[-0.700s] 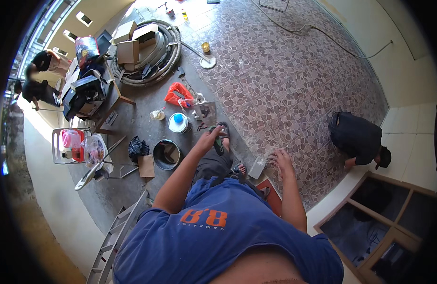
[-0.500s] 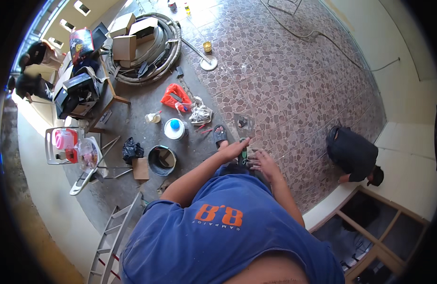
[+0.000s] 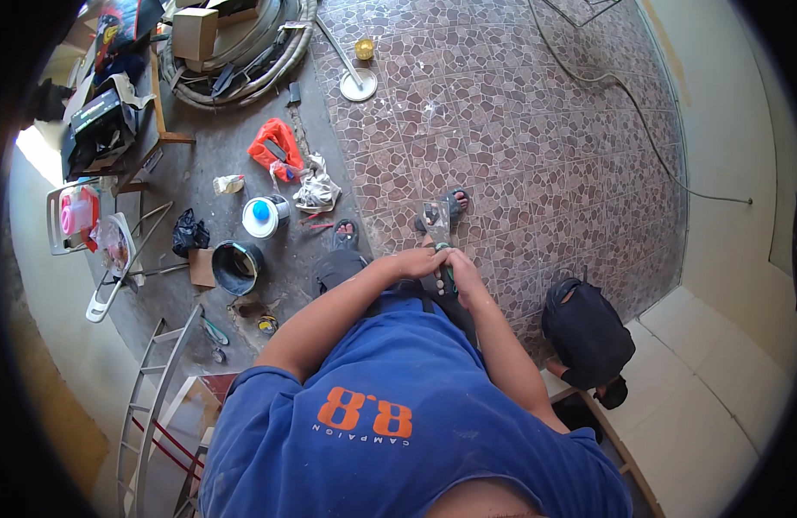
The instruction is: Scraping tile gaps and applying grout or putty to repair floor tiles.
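Observation:
Both hands meet in front of my waist on a trowel with a green handle (image 3: 446,276). My left hand (image 3: 423,261) is closed over the top of the handle, and my right hand (image 3: 461,276) grips it from the right, touching the left. The flat metal blade (image 3: 435,220) points forward over the patterned tiles (image 3: 528,181), partly in front of one sandalled foot (image 3: 456,204). The other foot (image 3: 346,233) stands on the bare concrete.
A co-worker (image 3: 588,337) bends low at right by the wall. At left are a black bucket (image 3: 251,268), white pail (image 3: 265,229), red bag (image 3: 269,147), aluminium ladder (image 3: 161,371), cluttered table (image 3: 176,138) and coiled hose (image 3: 290,60). A cable (image 3: 640,112) crosses the tiles.
My hands have come together on the handle. A foot has stepped forward onto the tiles. The view has shifted, with the left-side objects now higher and farther left, the co-worker lower.

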Action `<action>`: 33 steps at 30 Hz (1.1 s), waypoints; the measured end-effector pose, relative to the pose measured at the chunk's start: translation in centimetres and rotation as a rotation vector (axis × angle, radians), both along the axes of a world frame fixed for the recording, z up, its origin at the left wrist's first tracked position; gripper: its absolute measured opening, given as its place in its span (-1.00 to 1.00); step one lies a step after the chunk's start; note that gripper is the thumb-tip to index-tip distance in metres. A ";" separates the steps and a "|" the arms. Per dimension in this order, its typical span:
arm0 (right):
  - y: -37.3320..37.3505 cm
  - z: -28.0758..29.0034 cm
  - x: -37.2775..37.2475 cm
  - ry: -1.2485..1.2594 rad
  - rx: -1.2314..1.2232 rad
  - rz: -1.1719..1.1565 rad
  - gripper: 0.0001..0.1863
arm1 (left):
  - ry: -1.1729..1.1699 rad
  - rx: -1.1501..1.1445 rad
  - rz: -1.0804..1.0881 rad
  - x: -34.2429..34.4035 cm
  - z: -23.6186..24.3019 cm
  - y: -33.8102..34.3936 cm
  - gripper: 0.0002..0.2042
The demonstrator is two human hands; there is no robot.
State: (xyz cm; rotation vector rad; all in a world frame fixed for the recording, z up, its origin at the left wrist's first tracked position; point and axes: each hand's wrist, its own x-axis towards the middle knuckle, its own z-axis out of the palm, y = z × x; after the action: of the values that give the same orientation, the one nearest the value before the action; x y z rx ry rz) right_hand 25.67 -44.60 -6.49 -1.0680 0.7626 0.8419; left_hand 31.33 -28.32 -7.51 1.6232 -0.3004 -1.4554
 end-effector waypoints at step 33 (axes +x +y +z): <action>-19.2 -76.9 22.6 -0.417 -0.259 0.196 -0.50 | -0.911 0.460 0.417 19.1 -72.7 -25.7 -0.43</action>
State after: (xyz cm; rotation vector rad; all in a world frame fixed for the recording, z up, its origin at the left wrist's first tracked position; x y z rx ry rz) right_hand 48.29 -63.82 -83.36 -1.5106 0.4238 0.6606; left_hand 50.47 -53.99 -80.18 2.4828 -0.1085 -0.4088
